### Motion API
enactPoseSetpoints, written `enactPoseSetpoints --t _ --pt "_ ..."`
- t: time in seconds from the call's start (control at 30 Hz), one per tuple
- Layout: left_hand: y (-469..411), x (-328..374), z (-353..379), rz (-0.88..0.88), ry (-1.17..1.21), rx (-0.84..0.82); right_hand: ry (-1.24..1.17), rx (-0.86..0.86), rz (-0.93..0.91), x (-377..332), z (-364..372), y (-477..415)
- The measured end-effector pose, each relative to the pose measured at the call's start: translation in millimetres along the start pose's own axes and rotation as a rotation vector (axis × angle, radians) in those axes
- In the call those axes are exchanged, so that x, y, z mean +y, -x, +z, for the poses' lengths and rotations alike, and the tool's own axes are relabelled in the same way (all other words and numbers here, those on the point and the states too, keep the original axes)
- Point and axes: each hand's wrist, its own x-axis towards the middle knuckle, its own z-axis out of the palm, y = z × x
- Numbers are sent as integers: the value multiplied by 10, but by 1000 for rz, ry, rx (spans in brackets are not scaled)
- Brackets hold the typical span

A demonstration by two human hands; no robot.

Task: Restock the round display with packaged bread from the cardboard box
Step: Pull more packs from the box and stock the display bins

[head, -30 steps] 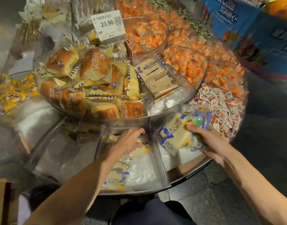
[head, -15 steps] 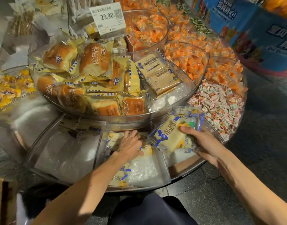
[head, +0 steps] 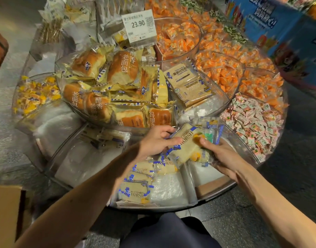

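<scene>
A stack of pale bread packets with blue HORSH print point(head: 188, 145) is held above the near wedge of the round clear display point(head: 193, 194). My right hand point(head: 223, 156) grips the stack from the right, thumb on top. My left hand point(head: 158, 140) pinches the top packet at its left end. Several more of the same packets point(head: 135, 190) lie flat in the near compartment below my left wrist. A corner of the cardboard box point(head: 5, 215) shows at the lower left.
The raised middle bowl holds brown bread loaves in yellow wrappers point(head: 118, 90) and flat beige packets point(head: 187, 86). Orange sweets point(head: 219, 72) and pink-white sweets point(head: 255, 122) fill the right wedges. A 23.90 price card point(head: 138, 26) stands behind. Yellow sweets point(head: 33, 93) lie left.
My left hand rose from the packets in the near compartment and took hold of the left end of the stack. My right hand brought the stack toward the near wedge.
</scene>
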Motion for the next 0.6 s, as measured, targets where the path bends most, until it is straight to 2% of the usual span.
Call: enactPoseSetpoints --t 0.07,0.13,0.23,0.37,0.47,0.6 --pt "11 47 -131 31 -62 73 -17 25 -3 -17 -87 12" --pt "16 18 -299 39 -278 123 -54 65 -5 -43 -194 36" --pt "16 -146 -342 53 -668 17 -74 103 39 -71 -292 113" --pt "-78 -575 13 -37 -812 -120 8 153 56 -48 -311 161" --pt "-165 -853 214 -74 -888 -176 29 111 68 2 -376 141" --pt "-187 -949 404 -39 -1030 -65 -2 84 55 59 -426 100"
